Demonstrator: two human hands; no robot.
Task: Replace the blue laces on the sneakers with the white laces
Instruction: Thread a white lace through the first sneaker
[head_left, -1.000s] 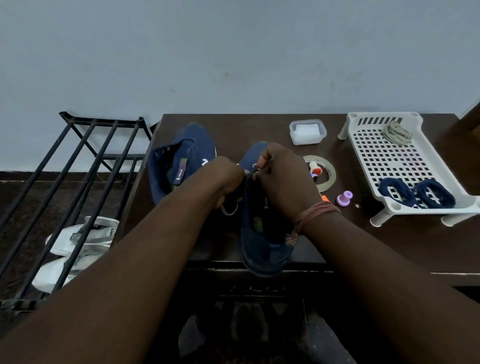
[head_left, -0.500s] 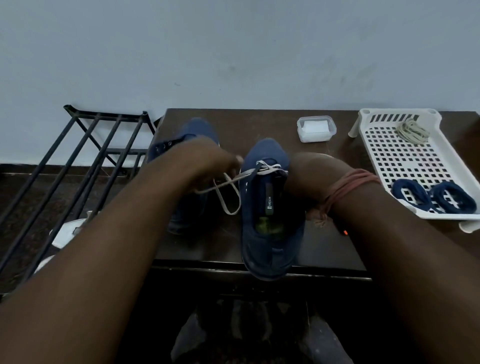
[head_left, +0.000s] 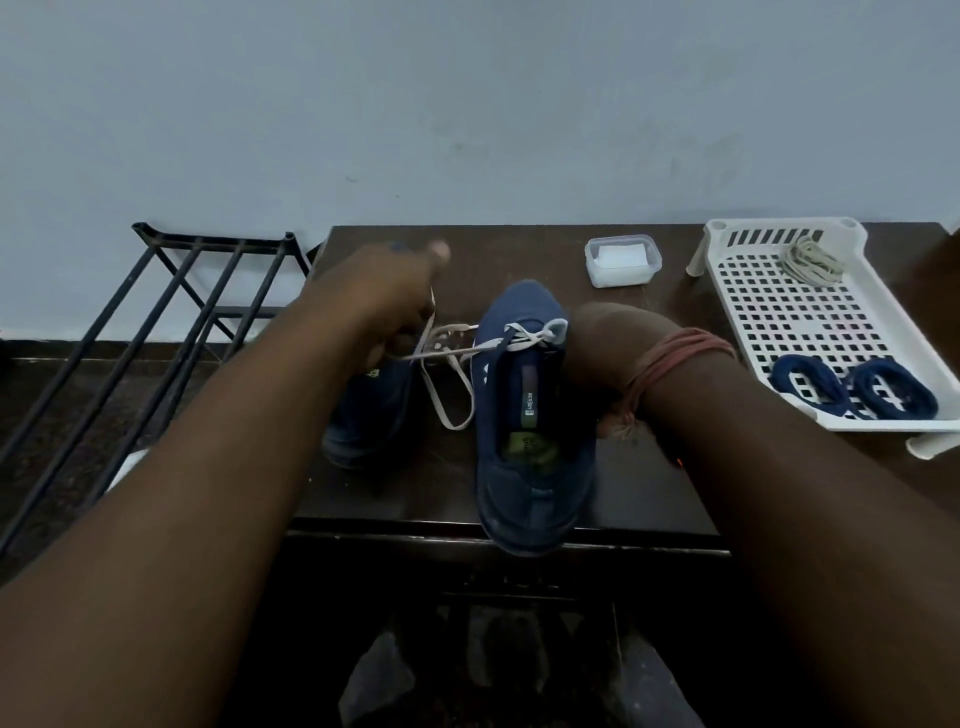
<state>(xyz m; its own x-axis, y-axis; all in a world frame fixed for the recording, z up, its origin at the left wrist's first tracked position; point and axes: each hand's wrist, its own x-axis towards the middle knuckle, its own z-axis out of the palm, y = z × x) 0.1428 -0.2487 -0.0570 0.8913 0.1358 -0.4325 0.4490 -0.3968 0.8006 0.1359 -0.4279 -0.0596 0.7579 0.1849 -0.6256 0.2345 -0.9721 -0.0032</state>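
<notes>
Table (head_left: 519, 249), dark brown, against a pale wall, with a black metal rack (head_left: 171, 301) to its left. White perforated tray (head_left: 769, 322) on the right side of the table, carrying two coiled blue laces (head_left: 852, 387) at its near end and a bundle of pale laces (head_left: 810, 260) at its far end. Clear lidded box (head_left: 622, 260) near the back edge. Blue sneaker (head_left: 530, 410) in the middle, heel overhanging the near edge, toe toward the wall; white lace (head_left: 524, 338) threaded through its front eyelets, with loose loops trailing left onto the table. Second blue sneaker (head_left: 363, 410) just to the left, largely hidden under the forearm. Left hand (head_left: 389, 296) raised over that second shoe, fingers curled round one strand of the white lace, drawn taut toward the left. Right hand (head_left: 608, 348) pressed against the right side of the laced sneaker, red thread on the wrist; fingers hidden behind the shoe, cannot tell how placed.
</notes>
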